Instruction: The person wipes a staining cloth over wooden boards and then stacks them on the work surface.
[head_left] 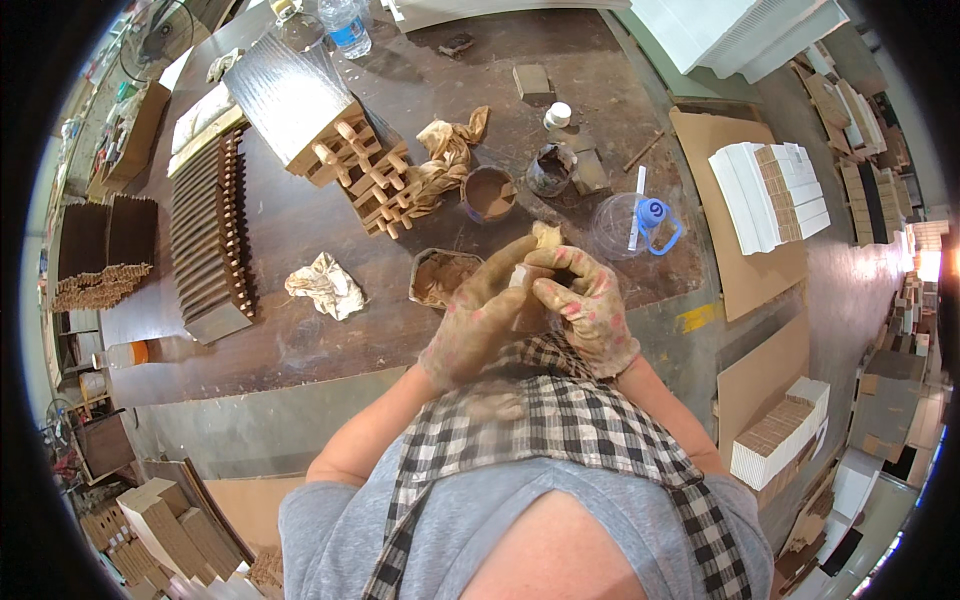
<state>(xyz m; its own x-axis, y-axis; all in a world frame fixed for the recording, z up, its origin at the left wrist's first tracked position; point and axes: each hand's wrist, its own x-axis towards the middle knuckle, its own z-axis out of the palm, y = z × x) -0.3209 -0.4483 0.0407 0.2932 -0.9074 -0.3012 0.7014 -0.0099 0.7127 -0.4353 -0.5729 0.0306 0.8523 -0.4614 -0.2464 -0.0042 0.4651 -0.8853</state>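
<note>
Both my hands wear pale gloves with pink dots and brown stains, and meet in front of my checked apron. My left hand is closed, fingers pointing up and a little blurred. Between its thumb and fingers shows a small white piece, whose kind I cannot make out. Beside it my right hand is bent in a pinch at the same spot. A yellowish scrap or glove tip sticks up above the fingers. Just left of my hands lies a cut-down container of brown paste, and beyond stands a tub of brown paste.
A stack of wooden pieces with pegs stands left of the tub, near crumpled rags. Further left are a row of dark slats and another rag. A clear jug with blue handle sits near the right edge.
</note>
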